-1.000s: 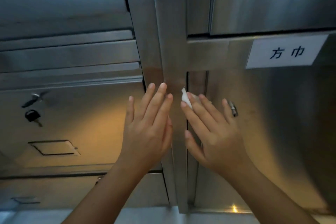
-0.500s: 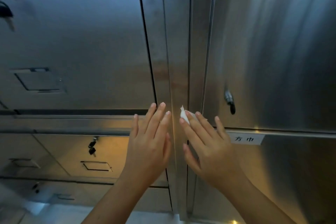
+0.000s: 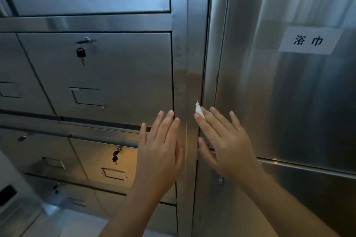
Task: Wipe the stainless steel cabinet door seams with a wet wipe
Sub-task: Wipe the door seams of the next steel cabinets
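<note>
Steel doors [image 3: 115, 75] face me. My flat right hand [image 3: 229, 146] presses the wet wipe [image 3: 198, 110] against the seam [image 3: 201, 82]. My left hand [image 3: 159, 152] lies flat, empty.

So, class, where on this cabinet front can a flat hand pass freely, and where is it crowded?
Free: the central post above the wet wipe; the right door below its label. Crowded: left drawer front, with key and recessed handle.

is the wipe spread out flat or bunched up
Bunched up: the wipe shows only as a small crumpled tip poking out from under the right hand.
</note>
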### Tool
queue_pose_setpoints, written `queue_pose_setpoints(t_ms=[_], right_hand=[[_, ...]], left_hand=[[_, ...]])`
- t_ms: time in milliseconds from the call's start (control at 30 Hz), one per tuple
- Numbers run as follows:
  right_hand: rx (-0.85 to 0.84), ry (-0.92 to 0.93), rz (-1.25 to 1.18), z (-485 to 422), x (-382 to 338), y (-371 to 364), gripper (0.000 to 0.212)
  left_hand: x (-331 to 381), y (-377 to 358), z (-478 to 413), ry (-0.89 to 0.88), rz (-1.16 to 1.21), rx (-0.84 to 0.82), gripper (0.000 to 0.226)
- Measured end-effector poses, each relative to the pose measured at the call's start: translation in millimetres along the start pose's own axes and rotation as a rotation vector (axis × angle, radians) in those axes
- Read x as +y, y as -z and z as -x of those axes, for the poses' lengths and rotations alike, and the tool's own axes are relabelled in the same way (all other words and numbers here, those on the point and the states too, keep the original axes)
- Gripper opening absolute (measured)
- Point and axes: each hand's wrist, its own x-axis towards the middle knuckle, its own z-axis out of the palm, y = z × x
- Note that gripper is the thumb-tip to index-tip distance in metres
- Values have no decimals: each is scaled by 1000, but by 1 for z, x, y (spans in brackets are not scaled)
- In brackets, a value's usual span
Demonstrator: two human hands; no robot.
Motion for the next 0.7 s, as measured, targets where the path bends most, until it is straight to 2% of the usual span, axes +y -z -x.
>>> queue_pose_setpoints(t_ms=[233,533,700], right_hand=[[26,-3,5,-25,-47,1,45],[0,-45,49,-84,-185,-41,46],[-24,-71,41,-111,-238,-60,47]], left_hand=[[-40,34,7,-2,-18,44,44],[-175,96,40,-44,10,19,44],[-231,113,47,-46,-1,-17,46]])
